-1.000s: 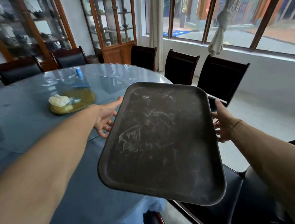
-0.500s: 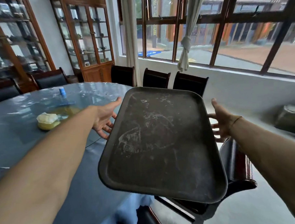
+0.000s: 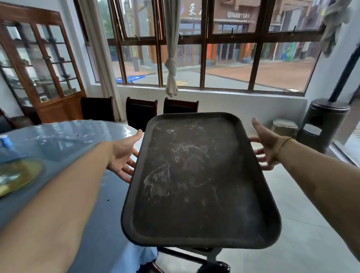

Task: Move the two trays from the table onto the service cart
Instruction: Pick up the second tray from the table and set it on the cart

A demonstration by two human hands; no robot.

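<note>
A large dark rectangular tray, scratched and smeared with white marks, hangs in the air in front of me, tilted slightly down toward me. My left hand grips its left long edge, thumb on the rim and fingers underneath. My right hand holds the right long edge the same way. The tray is off the round table, just past its right edge. No second tray and no service cart are in view.
A yellow plate with white food and a blue-capped bottle sit on the table at left. Dark chairs line the window wall. A black cylindrical heater stands at right. A chair is below the tray. Grey floor lies to the right.
The view has swung right, away from the table, and the tray has travelled with both hands. The plate has slid to the left edge; the heater and open floor have come into view.
</note>
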